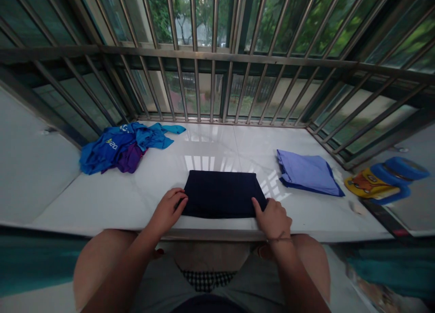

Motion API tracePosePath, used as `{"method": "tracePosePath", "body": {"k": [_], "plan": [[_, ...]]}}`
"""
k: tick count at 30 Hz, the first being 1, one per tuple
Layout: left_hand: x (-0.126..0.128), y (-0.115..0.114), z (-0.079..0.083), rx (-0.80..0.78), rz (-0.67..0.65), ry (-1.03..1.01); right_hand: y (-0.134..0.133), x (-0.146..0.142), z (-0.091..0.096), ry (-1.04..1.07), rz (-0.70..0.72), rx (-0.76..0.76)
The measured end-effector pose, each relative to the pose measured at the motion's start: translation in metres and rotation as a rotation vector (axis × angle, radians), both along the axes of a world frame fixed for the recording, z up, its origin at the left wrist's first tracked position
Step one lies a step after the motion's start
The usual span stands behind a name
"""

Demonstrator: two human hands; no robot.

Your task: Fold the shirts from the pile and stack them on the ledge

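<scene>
A dark navy garment [222,195], folded into a flat, neat rectangle, lies on the white tiled ledge in front of me. My left hand [169,212] grips its left side near the front corner, thumb and fingers curled together at the edge. On the opposite side, my right hand [273,217] holds the right edge, its thumb lying on top of the cloth and its other fingers bent around the outside. What kind of garment it is, the folds do not show.
Crumpled blue and purple clothes [117,149] lie at the far left. To the right sit folded lavender and navy clothes [307,171], with a yellow and blue container [374,181] beyond them. Metal window bars [195,54] close off the back of the ledge [217,145].
</scene>
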State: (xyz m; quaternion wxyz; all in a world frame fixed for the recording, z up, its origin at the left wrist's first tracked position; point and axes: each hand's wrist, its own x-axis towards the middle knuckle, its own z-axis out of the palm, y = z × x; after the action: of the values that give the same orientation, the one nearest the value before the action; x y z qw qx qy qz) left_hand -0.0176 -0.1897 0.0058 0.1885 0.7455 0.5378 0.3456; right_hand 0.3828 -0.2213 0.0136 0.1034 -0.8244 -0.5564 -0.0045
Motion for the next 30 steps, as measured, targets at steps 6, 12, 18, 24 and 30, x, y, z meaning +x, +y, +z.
{"method": "tracePosePath", "body": {"k": [6,12,18,24,30], "plan": [[-0.007,0.014,0.001,-0.107,0.274,-0.213,0.027,0.021,0.005,0.362,0.089,-0.102],[-0.011,0.002,-0.002,-0.308,0.279,-0.424,0.039,0.054,0.048,0.445,-0.162,0.276],[0.030,0.011,0.011,-0.493,0.037,-0.591,0.034,-0.018,0.069,0.245,0.418,0.454],[0.112,0.038,0.002,-0.687,-0.122,-0.687,0.006,-0.062,0.028,-0.021,0.787,0.146],[0.144,0.057,-0.016,-0.530,-0.171,-0.513,-0.012,-0.054,0.013,0.064,0.838,0.286]]}}
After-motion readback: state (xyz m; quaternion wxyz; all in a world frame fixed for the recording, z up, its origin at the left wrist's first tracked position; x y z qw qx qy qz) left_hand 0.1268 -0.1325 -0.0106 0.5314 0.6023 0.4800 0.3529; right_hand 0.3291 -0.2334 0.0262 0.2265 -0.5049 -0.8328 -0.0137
